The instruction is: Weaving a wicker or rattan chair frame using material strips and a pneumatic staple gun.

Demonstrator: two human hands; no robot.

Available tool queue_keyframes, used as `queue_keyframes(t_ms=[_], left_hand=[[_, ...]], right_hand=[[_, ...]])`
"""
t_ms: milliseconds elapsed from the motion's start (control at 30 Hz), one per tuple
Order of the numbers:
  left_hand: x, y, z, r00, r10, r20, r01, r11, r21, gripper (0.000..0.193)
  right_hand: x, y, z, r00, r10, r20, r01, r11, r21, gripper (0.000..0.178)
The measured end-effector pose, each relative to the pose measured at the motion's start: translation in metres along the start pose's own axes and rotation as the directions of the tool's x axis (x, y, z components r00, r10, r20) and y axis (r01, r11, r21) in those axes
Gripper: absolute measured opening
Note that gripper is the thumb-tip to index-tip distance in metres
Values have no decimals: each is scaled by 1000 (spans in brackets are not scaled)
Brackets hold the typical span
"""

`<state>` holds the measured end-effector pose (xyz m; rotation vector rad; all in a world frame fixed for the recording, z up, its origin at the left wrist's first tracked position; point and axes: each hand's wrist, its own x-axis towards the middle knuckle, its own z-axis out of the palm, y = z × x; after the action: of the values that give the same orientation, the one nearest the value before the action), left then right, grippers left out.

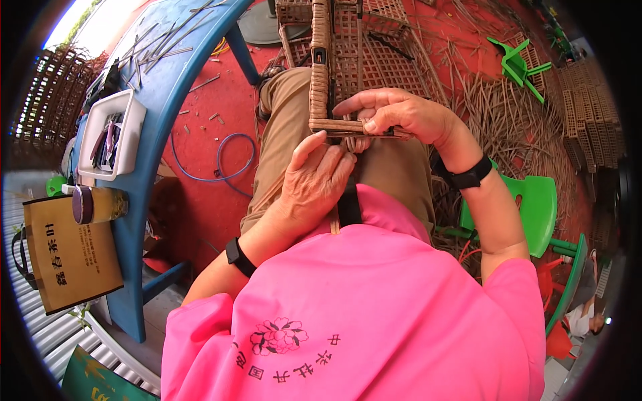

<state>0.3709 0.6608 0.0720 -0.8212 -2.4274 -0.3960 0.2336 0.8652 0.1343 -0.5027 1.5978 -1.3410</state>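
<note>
A brown wicker frame (319,87) stands between my knees, its upright bar wrapped in woven strips. A short crossbar (344,126) runs sideways from the foot of that bar, close to my body. From the right, my right hand (408,119) grips the crossbar, with the thumb pressed on top and the index finger bent over toward the upright. My left hand (317,170) is closed just below the corner where the bars meet; its thumb tip touches the corner. What its fingers hold, if anything, is hidden. Behind the bar lies an open lattice wicker panel (391,63).
At left, a blue table (157,73) carries loose cane strips, a white tray (127,154) of tools and a lidded jar (107,204). A brown bag (73,254) hangs beside it. Cane strips (515,127) cover the red floor at right, near a green chair (535,207).
</note>
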Motion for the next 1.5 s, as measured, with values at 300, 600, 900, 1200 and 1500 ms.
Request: queue_keyframes(t_ms=[300,600,900,1200,1500], left_hand=[[4,12,7,947,-297,-120,256,928,-272,19],[6,13,-23,891,-408,198,440,675,-593,14],[31,15,-88,977,-177,116,195,964,-178,12],[65,2,-89,1000,-10,0,7,688,-726,32],[36,-1,-50,977,146,158,-88,942,-322,16]], right_hand=[[4,8,-6,991,-83,107,66,986,151,59],[-15,-1,13,971,-213,-109,156,908,-388,41],[-12,2,13,972,-232,-28,215,933,-289,37],[-4,7,11,970,-231,-73,209,949,-234,41],[-7,3,10,985,-168,-25,162,973,-166,41]])
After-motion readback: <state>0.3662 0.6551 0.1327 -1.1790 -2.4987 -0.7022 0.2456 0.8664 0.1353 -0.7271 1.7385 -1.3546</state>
